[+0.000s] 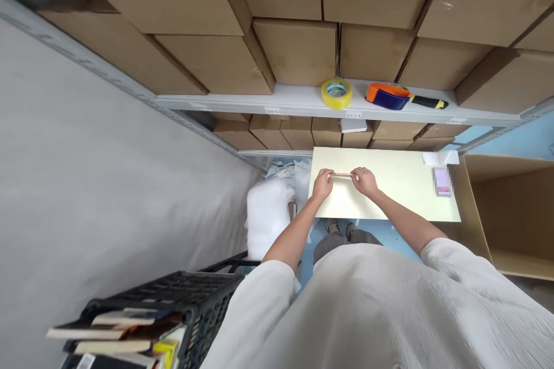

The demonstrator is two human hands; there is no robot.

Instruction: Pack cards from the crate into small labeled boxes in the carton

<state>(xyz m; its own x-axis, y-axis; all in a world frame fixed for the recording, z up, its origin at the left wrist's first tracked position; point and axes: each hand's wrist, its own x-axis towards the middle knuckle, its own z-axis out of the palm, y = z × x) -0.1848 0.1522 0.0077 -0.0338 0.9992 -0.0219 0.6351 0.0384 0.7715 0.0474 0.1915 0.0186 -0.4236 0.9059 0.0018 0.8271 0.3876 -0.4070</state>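
My left hand [322, 184] and my right hand [364, 180] pinch the two ends of a thin, flat item [343, 174], one end each. It appears nearly edge-on as a narrow brownish-pink strip, so I cannot tell its kind. Both hands are over the left half of a pale yellow tabletop [402, 190], and a shadow falls just below the item. Toward the table's right end lies a small pink and purple rectangular item [442, 181], blurred by pixels. Behind it is a folded white paper [440, 158].
A shelf [298, 101] packed with cardboard boxes [298, 52] rises beyond the table. On it lie yellow tape [336, 94] and an orange-blue tape dispenser [389, 95]. White wrapping [267, 216] and a black crate [208, 294] of books stand left; a large open carton [511, 207] stands right.
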